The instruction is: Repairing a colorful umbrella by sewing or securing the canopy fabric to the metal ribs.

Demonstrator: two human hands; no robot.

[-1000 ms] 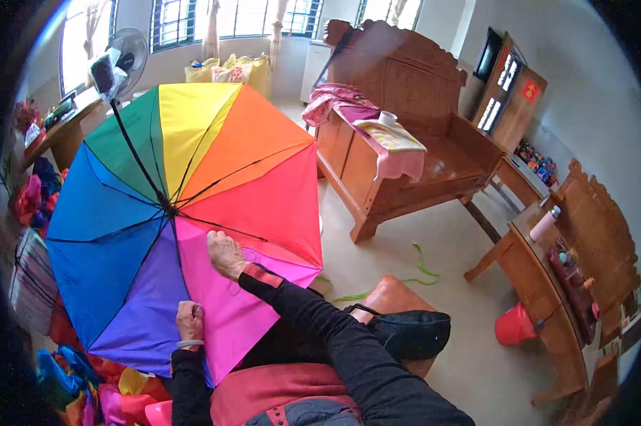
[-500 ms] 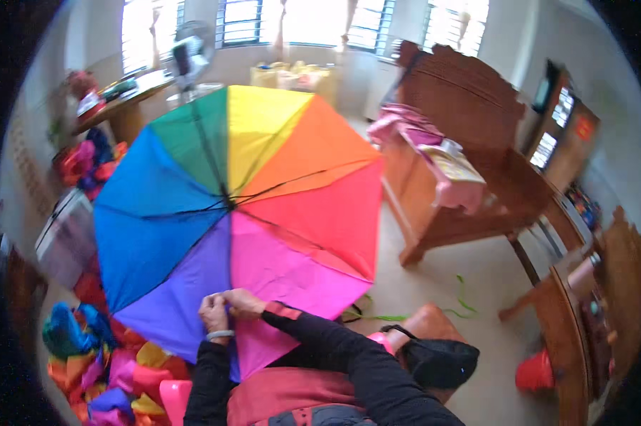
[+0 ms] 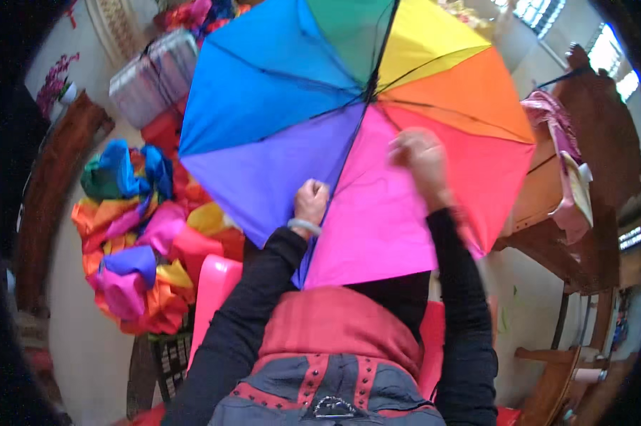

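A rainbow-coloured umbrella [image 3: 263, 92] is spread open in front of me, its inside with dark ribs and central shaft showing. My left hand [image 3: 311, 202], with a pale bangle at the wrist, is closed at the seam between the purple and pink panels, beside a rib. It appears to pinch the umbrella there. Over the pink and red panels, my right hand [image 3: 420, 160] is raised with curled fingers, blurred by motion. Anything between those fingers is too small to make out. Faint thin lines cross the pink panel between the hands.
Crumpled multicoloured cloth [image 3: 143, 263] is heaped at my left, above a dark crate [image 3: 167, 362]. Behind it stands a clear plastic-wrapped box [image 3: 153, 78]. A pink plastic chair [image 3: 217, 277] is under me. Wooden furniture [image 3: 583, 177] stands at the right, with pink cloth [image 3: 555, 121] on it.
The hands were together at the purple-pink seam; now they are apart, the right one drawn away to the right and up. My view has turned left and downward.
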